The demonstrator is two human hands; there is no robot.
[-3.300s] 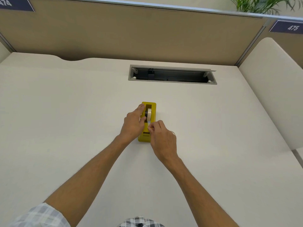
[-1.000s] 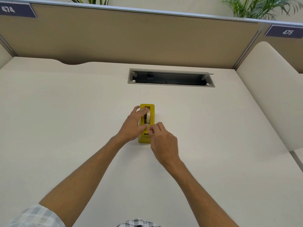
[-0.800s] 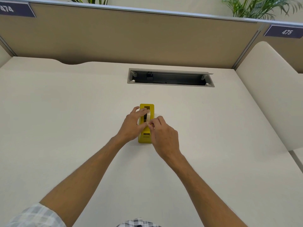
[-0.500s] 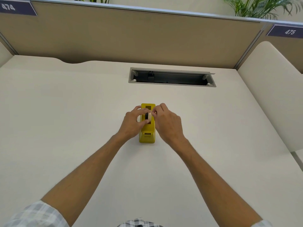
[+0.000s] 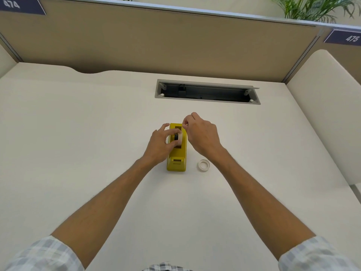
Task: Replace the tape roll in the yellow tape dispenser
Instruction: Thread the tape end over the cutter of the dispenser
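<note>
Centrally on the smooth off-white desk (image 5: 97,133) stands the yellow tape dispenser (image 5: 176,159), a glossy oblong plastic block with its cutter end toward the person, and in its slot sits a pale tape roll (image 5: 180,138) on a dark hub. Left hand (image 5: 159,146) is closed on the roll's left face, thumb and fingers pinching it, while the right hand (image 5: 202,134) has its fingertips pinched together at the roll's far upper edge; what they hold is too small to tell. A second small whitish ring-shaped roll (image 5: 204,165) lies flat just right of the dispenser, under the right wrist, and a grey rectangular cable tray (image 5: 207,92) is recessed in the desk farther back.
</note>
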